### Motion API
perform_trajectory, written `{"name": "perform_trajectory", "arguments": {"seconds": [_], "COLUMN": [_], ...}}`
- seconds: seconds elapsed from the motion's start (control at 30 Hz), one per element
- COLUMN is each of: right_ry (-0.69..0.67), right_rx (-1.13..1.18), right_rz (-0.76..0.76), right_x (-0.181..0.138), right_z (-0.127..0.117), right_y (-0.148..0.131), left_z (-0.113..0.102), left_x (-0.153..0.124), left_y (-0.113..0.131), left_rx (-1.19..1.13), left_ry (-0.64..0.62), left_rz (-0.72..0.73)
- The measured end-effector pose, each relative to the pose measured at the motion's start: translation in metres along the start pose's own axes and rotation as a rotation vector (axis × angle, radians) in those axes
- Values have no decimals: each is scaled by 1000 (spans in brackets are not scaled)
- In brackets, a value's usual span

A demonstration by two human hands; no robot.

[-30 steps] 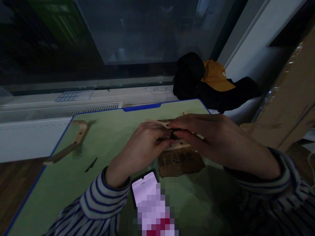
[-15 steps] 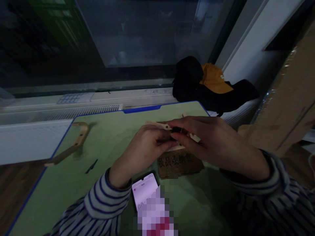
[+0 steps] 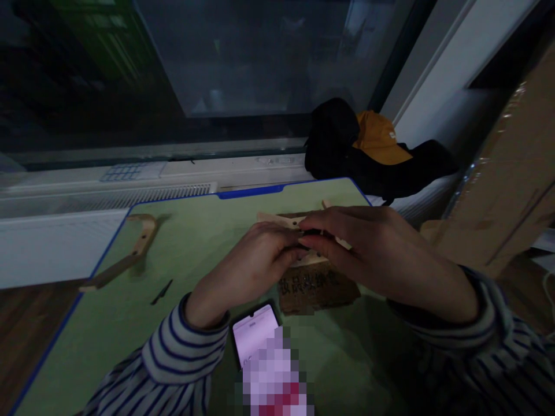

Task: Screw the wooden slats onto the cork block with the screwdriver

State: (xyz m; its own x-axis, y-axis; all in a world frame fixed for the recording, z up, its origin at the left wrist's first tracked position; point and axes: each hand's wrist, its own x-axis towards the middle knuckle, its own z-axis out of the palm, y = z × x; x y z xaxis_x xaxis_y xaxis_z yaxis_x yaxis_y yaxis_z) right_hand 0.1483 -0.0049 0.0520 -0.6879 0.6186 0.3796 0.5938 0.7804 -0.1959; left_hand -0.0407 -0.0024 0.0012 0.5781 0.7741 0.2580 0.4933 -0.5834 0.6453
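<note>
Left hand (image 3: pixel 245 268) and right hand (image 3: pixel 381 248) meet mid-frame at drilled wood (image 3: pixel 277 219), perhaps steadying it; grip closure I cannot tell.

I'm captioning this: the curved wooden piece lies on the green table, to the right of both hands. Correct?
Not quite: the head view shows the curved wooden piece on the green table, but left of the left hand and the right hand.

Left hand (image 3: pixel 247 268) shifted slightly leftward, right hand (image 3: pixel 385 254) fingers (image 3: pixel 325 245) closer together
</note>
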Motion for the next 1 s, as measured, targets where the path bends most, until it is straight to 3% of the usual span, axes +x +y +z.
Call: {"name": "perform_trajectory", "arguments": {"seconds": [0.2, 0.43, 0.63, 1.0], "right_ry": [16, -40, -26, 13], "right_rx": [-12, 130, 24, -38], "right_rz": [10, -57, 2, 22], "right_x": [-1, -1, 0, -3], "right_z": [1, -1, 0, 2], "right_y": [3, 3, 3, -1], "left_z": [5, 1, 0, 2], "left_x": [0, 0, 1, 0], "left_y": [0, -1, -2, 0], "left_rx": [-16, -28, -24, 119], "left_ry": [142, 56, -24, 121], "left_rz": [-52, -12, 35, -3]}}
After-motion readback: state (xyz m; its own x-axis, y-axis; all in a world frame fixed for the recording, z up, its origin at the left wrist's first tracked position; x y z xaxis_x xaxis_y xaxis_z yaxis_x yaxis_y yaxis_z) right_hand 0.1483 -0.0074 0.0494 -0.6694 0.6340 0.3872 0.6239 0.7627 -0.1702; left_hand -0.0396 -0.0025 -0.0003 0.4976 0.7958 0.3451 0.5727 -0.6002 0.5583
